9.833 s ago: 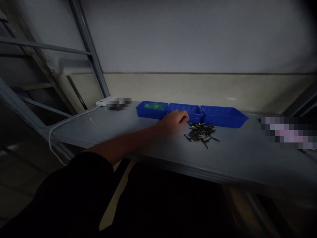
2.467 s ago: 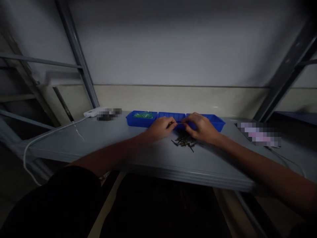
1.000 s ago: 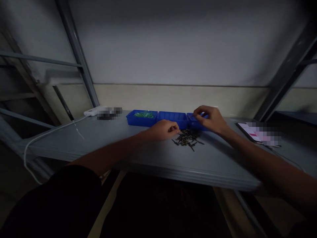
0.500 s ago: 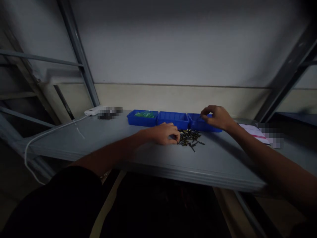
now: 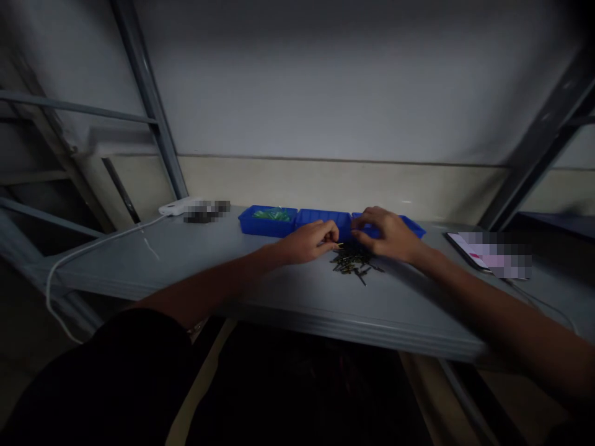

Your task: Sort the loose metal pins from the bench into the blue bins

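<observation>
My left hand [image 5: 310, 242] is closed in a pinch at the left edge of a pile, with a thin brass-coloured metal pin [image 5: 340, 246] poking out from its fingertips. My right hand [image 5: 387, 235] hovers just right of it, above the pile and before the right blue bin [image 5: 415, 228]. Its thumb and fingers are slightly apart, and I see nothing between them. Below lies the pile of thin dark and brass-coloured metal pins [image 5: 356, 263], partly hidden by my hands. The middle blue bin [image 5: 324, 217] stands behind my left hand. Green plastic pieces [image 5: 274, 214] lie in the left blue bin [image 5: 263, 227].
The grey metal shelf [image 5: 279, 291] carries everything, its front edge close to me. A white device [image 5: 179, 206] with a white cable [image 5: 97, 243] is at the left. On the right lies a phone [image 5: 469, 254], partly blurred. Metal uprights [image 5: 153, 99] frame the shelf.
From over the right bin, my right hand has come back left and down toward the pile. My left hand has risen slightly from the pile, a pin in its fingertips.
</observation>
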{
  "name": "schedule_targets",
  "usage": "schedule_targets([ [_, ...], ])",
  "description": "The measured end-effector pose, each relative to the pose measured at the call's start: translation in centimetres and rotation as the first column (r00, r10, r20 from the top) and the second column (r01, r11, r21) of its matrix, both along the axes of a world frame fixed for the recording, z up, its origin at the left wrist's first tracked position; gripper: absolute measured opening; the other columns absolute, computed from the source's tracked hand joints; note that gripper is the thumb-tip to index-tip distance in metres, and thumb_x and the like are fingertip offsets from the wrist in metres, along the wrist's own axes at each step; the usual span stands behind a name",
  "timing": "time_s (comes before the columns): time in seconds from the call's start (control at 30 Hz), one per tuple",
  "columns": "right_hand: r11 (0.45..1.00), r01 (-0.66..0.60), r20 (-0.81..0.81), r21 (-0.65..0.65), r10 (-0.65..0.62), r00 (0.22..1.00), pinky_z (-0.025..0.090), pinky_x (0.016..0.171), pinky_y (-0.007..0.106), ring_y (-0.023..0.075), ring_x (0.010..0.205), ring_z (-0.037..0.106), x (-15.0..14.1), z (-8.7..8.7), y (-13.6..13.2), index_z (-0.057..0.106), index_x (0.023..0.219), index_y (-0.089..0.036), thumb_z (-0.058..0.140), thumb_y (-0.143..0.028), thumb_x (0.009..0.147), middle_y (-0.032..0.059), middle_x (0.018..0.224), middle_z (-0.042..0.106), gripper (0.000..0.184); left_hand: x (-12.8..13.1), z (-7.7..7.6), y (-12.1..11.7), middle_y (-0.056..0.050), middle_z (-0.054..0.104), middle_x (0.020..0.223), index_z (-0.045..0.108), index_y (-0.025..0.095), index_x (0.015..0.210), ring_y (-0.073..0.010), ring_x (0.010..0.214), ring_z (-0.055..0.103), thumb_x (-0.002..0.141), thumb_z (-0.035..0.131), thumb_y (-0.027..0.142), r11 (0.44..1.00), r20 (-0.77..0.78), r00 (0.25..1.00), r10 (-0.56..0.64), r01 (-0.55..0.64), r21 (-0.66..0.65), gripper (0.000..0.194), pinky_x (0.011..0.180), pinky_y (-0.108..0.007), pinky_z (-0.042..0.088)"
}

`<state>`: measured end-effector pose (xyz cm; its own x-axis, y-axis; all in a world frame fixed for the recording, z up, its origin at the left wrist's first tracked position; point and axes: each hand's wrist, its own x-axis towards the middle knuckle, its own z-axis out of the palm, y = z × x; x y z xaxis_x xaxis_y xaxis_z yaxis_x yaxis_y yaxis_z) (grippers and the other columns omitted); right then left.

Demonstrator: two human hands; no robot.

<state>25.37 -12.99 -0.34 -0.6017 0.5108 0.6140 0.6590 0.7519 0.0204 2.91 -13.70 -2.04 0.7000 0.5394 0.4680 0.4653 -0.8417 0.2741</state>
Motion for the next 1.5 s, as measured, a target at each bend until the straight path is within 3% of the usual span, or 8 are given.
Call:
schedule_targets([
  [0.27, 0.990, -0.140, 0.056, -0.035, 0.142, 0.988, 0.042, 0.077, 0.036, 0.0209, 0.081, 0.054, -1.9, -1.0, -1.2, 0.060, 0.085, -0.019, 0.051, -0.021, 0.078, 0.0065, 0.082, 0.060, 0.011, 0.1, 0.0, 0.1, -0.002, 0.053, 0.083, 0.045, 0.018, 0.085, -0.0135, 0.077, 0.049, 0.085, 0.050, 0.023, 1.000, 0.076, 0.997, 0.010, -0.009, -0.009, 0.007, 0.070, -0.027, 0.040],
  [0.53, 0.997, -0.074, 0.017, -0.010, 0.074, 0.997, 0.040, 0.070, 0.032, 0.0185, 0.074, 0.052, -1.4, -0.6, -0.9, 0.056, 0.078, -0.019, 0.042, -0.029, 0.087, 0.0054, 0.075, 0.057, 0.020, 0.1, -0.2, 0.4, -0.002, 0.055, 0.082, 0.050, 0.017, 0.088, -0.0146, 0.081, 0.052, 0.082, 0.056, 0.021, 0.993, 0.126, 0.988, 0.091, -0.099, 0.058, 0.010, 0.075, -0.029, 0.042],
  [0.8, 0.993, -0.114, 0.009, -0.033, 0.115, 0.993, 0.039, 0.069, 0.031, 0.0181, 0.072, 0.052, -1.7, -0.6, -1.1, 0.056, 0.075, -0.019, 0.038, -0.032, 0.090, 0.0053, 0.073, 0.057, 0.027, 0.2, -0.3, 0.6, -0.001, 0.057, 0.078, 0.052, 0.018, 0.085, -0.0142, 0.077, 0.052, 0.082, 0.056, 0.023, 0.984, 0.134, 0.982, 0.132, -0.146, 0.100, 0.008, 0.074, -0.029, 0.042],
  [1.13, 0.994, -0.075, -0.081, -0.077, 0.069, 0.994, 0.043, 0.076, 0.035, 0.0205, 0.083, 0.057, -1.5, -0.9, -0.9, 0.060, 0.095, -0.018, 0.037, -0.028, 0.090, 0.0079, 0.091, 0.063, 0.026, 0.2, -0.4, 0.8, -0.002, 0.060, 0.079, 0.056, 0.017, 0.086, -0.0134, 0.074, 0.052, 0.087, 0.047, 0.024, 0.983, 0.109, 0.985, 0.130, -0.143, 0.117, 0.012, 0.070, -0.027, 0.041],
  [1.33, 0.990, -0.116, -0.061, -0.075, 0.111, 0.992, 0.044, 0.072, 0.033, 0.0189, 0.078, 0.056, -1.5, -0.9, -1.2, 0.059, 0.091, -0.017, 0.050, -0.028, 0.083, 0.0063, 0.084, 0.062, 0.016, 0.2, -0.5, 0.9, -0.002, 0.061, 0.081, 0.057, 0.016, 0.086, -0.0136, 0.076, 0.053, 0.088, 0.044, 0.021, 0.981, 0.091, 0.988, 0.128, -0.140, 0.137, 0.014, 0.073, -0.028, 0.040],
  [1.5, 0.995, -0.095, -0.037, -0.031, 0.094, 0.995, 0.042, 0.070, 0.033, 0.0185, 0.075, 0.055, -1.5, -0.9, -0.9, 0.059, 0.085, -0.018, 0.046, -0.027, 0.085, 0.0055, 0.080, 0.061, 0.015, 0.2, -0.5, 0.7, -0.002, 0.061, 0.080, 0.057, 0.017, 0.087, -0.0136, 0.076, 0.053, 0.089, 0.045, 0.024, 0.985, 0.102, 0.986, 0.135, -0.145, 0.097, 0.014, 0.072, -0.028, 0.041],
])
